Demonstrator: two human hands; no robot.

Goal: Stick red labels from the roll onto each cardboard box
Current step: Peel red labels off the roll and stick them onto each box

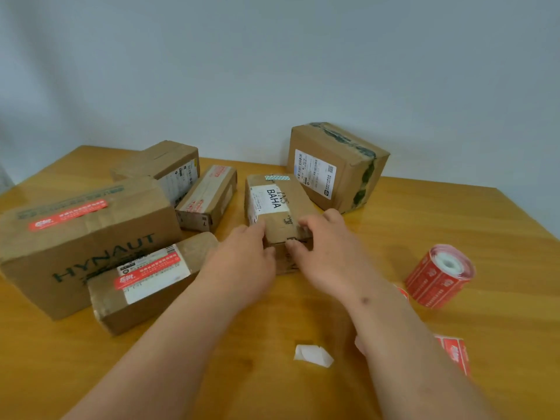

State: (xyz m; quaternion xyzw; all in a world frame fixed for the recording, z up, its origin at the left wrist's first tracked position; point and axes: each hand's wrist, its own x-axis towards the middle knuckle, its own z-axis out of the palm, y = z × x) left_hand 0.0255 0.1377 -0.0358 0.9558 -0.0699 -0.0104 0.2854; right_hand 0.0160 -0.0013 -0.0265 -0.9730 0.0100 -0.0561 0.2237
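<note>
3 boxes near the worktop's left edge bear red labels; both hands [274, 253] grip the unlabelled middle box [277, 207]; 2 remain.

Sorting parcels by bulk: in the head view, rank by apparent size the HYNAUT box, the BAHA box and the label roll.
1. HYNAUT box, largest.
2. BAHA box, partly hidden by the hands and farther off.
3. Label roll, smallest.

light: soft, even, fairly bright | shadows: faint, cast near the hands on the table [454, 225] | glare: pale sheen seen on far left and right tabletop | blur: motion smear on right hand [327, 253], print on boxes softened | distortion: wide-angle bend noted at edges
</note>
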